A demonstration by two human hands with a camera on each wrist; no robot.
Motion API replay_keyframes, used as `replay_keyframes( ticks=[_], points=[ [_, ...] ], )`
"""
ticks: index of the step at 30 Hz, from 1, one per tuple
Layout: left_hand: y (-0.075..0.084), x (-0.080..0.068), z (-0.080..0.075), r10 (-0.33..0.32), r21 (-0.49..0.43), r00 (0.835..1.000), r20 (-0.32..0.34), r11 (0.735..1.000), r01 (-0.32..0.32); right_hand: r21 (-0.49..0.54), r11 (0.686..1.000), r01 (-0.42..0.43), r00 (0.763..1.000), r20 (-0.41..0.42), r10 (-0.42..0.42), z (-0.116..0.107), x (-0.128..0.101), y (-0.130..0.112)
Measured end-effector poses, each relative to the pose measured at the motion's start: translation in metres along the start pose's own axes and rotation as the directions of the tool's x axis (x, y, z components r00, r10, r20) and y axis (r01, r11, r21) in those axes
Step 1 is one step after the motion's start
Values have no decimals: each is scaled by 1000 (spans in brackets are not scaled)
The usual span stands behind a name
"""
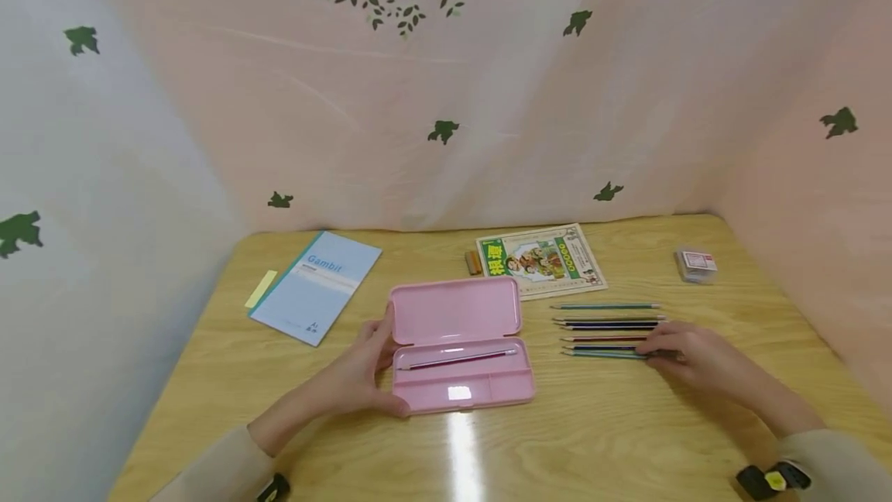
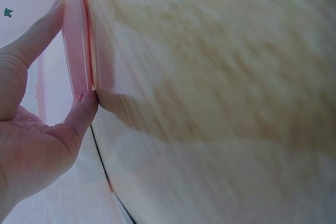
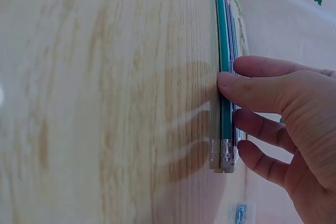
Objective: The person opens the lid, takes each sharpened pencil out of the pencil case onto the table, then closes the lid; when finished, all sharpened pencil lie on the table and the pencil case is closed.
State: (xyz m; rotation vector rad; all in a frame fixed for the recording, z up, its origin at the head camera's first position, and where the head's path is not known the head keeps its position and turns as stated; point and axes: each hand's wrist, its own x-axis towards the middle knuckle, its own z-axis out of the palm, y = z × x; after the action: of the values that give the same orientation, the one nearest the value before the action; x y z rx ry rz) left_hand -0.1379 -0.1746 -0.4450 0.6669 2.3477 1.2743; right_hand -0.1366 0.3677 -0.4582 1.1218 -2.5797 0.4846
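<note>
A pink pencil case [image 1: 456,399] lies open on the table, its lid tilted back, with one dark red pencil [image 1: 456,360] in the rear compartment. My left hand [image 1: 364,369] grips the case's left side, thumb at the front corner and fingers farther back; in the left wrist view, two digits meet the pink wall [image 2: 76,51]. To the right, several pencils [image 1: 606,324] lie roughly parallel, eraser ends rightward. My right hand [image 1: 690,355] pinches the nearest, a teal pencil [image 3: 222,35], close to its eraser end. Its thumb presses one side, while other fingers are beyond, partly hidden behind the pencils.
A blue Gambit notebook [image 1: 317,285] with a yellow strip [image 1: 261,289] beside it lies at the left. Behind the case are an illustrated booklet [image 1: 550,260] and a small orange-brown block [image 1: 473,263]. A small clear box [image 1: 695,265] sits far right. Patterned cloth [image 1: 418,138] surrounds the table.
</note>
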Motion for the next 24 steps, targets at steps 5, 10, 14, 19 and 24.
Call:
replay_keyframes(
  ticks=[5, 10, 14, 19, 24],
  points=[
    [0, 3, -1, 6, 13, 1000, 4, 1000, -6, 4, 1000, -2, 1000, -26, 2, -1, 0, 1],
    [-3, 0, -1, 3, -22, 1000, 7, 1000, -2, 32, 999, 1, 999, -40, 0, 1, 6, 0],
    [-2, 1, 0, -2, -36, 1000, -1, 999, 2, 62, 998, 0, 999, -46, 3, -1, 13, -6],
    [0, 1, 0, -2, -20, 1000, -4, 1000, 2, 127, 990, -63, 996, -48, 70, -3, 25, -18],
    [0, 1, 0, 9, -32, 1000, 1, 999, -9, 192, 975, -113, 993, -24, 119, -3, 41, -33]
  ],
)
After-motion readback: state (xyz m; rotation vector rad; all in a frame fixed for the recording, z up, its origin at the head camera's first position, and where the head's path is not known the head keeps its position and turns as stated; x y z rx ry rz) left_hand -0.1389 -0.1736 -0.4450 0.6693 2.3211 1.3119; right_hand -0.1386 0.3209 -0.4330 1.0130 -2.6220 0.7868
